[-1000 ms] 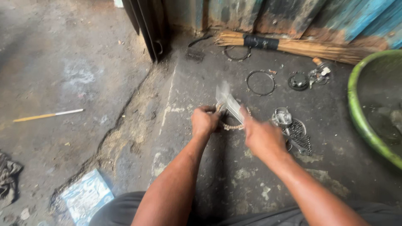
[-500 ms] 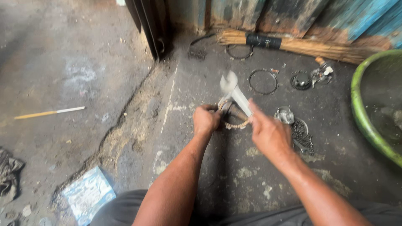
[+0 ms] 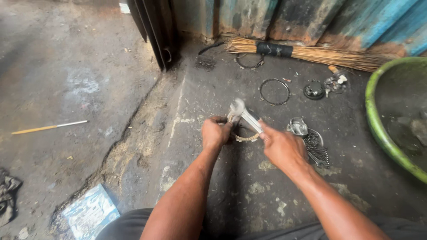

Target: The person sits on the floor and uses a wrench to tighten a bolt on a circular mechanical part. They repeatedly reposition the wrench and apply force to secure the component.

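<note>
**Hands brace ring and wrench on the floor**

Left hand [image 3: 216,134] is fisted on a small ring [image 3: 243,137] lying on the concrete floor [image 3: 133,133]; right hand [image 3: 281,146] grips a wrench [image 3: 242,115], its head raised over the ring's far edge. Good work here likely means pinning the ring flat and keeping the fingers clear of the wrench head. Beyond lie loose rings [image 3: 274,91], metal parts [image 3: 311,142], a broom [image 3: 307,52] and a green basin [image 3: 378,124].
</note>
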### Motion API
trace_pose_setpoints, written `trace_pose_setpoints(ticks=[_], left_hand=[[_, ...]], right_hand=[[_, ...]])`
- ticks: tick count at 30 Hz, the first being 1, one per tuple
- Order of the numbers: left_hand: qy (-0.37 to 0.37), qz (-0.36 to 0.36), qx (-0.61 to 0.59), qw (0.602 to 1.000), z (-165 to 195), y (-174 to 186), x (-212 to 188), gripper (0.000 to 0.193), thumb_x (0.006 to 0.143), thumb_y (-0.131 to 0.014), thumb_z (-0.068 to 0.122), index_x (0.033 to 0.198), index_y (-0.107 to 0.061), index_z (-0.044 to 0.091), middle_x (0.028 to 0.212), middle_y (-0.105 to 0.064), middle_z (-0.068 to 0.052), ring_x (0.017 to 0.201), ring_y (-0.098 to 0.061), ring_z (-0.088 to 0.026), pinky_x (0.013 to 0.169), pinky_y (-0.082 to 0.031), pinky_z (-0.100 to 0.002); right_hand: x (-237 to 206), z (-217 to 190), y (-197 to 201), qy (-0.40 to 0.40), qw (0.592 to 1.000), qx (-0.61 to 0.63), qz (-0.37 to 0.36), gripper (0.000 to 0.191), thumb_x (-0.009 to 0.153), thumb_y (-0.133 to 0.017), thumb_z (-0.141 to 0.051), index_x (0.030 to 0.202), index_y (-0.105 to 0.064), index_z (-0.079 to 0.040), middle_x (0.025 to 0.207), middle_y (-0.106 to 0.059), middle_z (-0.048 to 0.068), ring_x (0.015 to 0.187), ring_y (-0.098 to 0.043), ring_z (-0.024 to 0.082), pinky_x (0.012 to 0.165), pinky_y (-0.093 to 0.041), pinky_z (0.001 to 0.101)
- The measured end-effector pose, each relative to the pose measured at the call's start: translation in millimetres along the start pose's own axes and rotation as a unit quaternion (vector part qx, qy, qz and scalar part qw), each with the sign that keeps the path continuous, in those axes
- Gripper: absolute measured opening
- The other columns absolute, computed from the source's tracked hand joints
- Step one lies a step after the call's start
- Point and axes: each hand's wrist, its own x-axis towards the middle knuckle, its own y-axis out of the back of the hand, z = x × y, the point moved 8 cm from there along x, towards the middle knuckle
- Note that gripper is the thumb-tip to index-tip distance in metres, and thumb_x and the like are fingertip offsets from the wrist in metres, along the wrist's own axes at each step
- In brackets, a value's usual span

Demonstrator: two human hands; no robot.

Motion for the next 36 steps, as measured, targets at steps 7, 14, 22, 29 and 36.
trace_pose_setpoints(ticks=[7, 14, 22, 29, 36], left_hand=[[0.088, -0.058, -0.070, 0.992, 2, 1, -12, 0.036, 0.085, -0.078, 0.014, 0.117, -0.073, -0.001, 0.083, -0.079, -0.022, 0.062, -0.076, -0.024, 0.058, -0.062, -0.036], [0.088, -0.061, -0.111, 0.988, 2, -2, -12, 0.040, 0.084, -0.075, 0.012, 0.120, -0.070, -0.005, 0.085, -0.078, -0.020, 0.063, -0.077, -0.025, 0.055, -0.063, -0.036], [0.083, -0.066, -0.061, 0.993, -2, -4, -11, 0.053, 0.082, -0.074, 0.020, 0.130, -0.063, 0.000, 0.095, -0.077, -0.023, 0.070, -0.077, -0.024, 0.063, -0.063, -0.035], [0.095, -0.091, -0.112, 0.985, 9, 1, -19, 0.054, 0.084, -0.069, 0.015, 0.136, -0.062, 0.001, 0.093, -0.078, -0.018, 0.064, -0.076, -0.024, 0.057, -0.063, -0.034], [0.094, -0.105, -0.072, 0.987, -12, -12, -9, 0.051, 0.090, -0.066, 0.021, 0.139, -0.062, 0.008, 0.093, -0.079, -0.019, 0.062, -0.075, -0.023, 0.056, -0.062, -0.035]], right_hand=[[-9, -24, 10, 0.081, 0.992, 0.023, 0.090, 0.051, 0.104, -0.054, -0.024, 0.154, -0.045, -0.026, 0.067, -0.065, 0.003, 0.044, -0.054, 0.016, 0.040, -0.051, 0.0362], [-2, 1, 28, 0.050, 0.966, 0.237, 0.090, 0.060, 0.095, -0.060, -0.014, 0.152, -0.046, -0.021, 0.080, -0.072, 0.005, 0.063, -0.069, 0.014, 0.063, -0.056, 0.0316], [1, 20, 28, 0.028, 0.904, 0.426, 0.033, 0.070, 0.091, -0.057, -0.009, 0.157, -0.039, -0.019, 0.099, -0.074, 0.005, 0.071, -0.074, 0.014, 0.063, -0.060, 0.0312], [-15, -1, 15, -0.052, 0.972, 0.226, -0.038, 0.060, 0.101, -0.058, -0.018, 0.157, -0.039, -0.028, 0.098, -0.075, 0.001, 0.065, -0.068, 0.015, 0.059, -0.054, 0.0335], [-14, -12, 9, 0.000, 0.994, 0.093, -0.061, 0.060, 0.099, -0.061, -0.020, 0.156, -0.046, -0.029, 0.084, -0.077, 0.011, 0.060, -0.066, 0.013, 0.058, -0.051, 0.0298]])
